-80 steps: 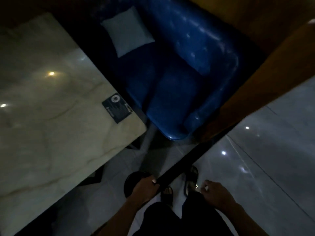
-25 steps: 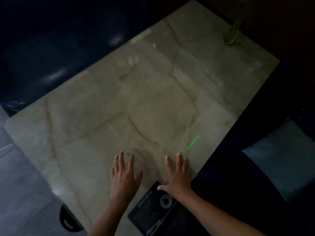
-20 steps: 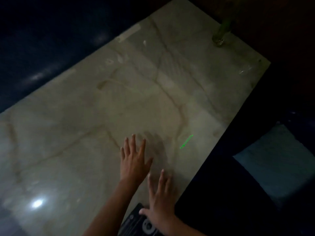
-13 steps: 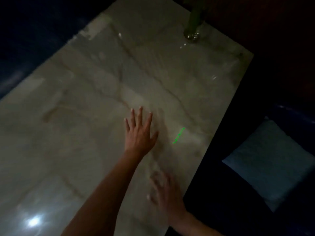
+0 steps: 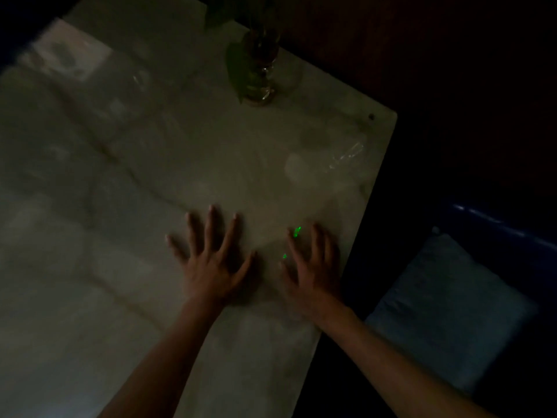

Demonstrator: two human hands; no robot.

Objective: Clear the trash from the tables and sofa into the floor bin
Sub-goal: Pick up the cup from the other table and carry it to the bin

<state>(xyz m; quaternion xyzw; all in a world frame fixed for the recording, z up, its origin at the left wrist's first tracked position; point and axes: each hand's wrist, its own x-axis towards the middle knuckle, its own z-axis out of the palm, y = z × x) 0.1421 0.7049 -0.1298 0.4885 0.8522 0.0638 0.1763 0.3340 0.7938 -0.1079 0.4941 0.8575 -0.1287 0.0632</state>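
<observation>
The room is very dim. My left hand (image 5: 211,260) lies with straight, spread fingers on or just above the marble table (image 5: 90,267), holding nothing. Beside it, near the table's right edge, my right hand (image 5: 313,267) is spread the same way. A small green streak (image 5: 297,231) shows at my right forefinger; whether it is an object or a spot of light is unclear. A crumpled clear plastic wrapper (image 5: 346,155) lies near the far right corner, apart from both hands. No bin is in view.
A glass vase with a green plant (image 5: 259,76) stands at the table's far edge. To the right of the table is a dark blue sofa (image 5: 497,224) with a pale cushion (image 5: 452,312) on it.
The view has shifted toward the table's far end. My right hand has come forward level with my left and now reaches the green streak. The dark card is out of view.
</observation>
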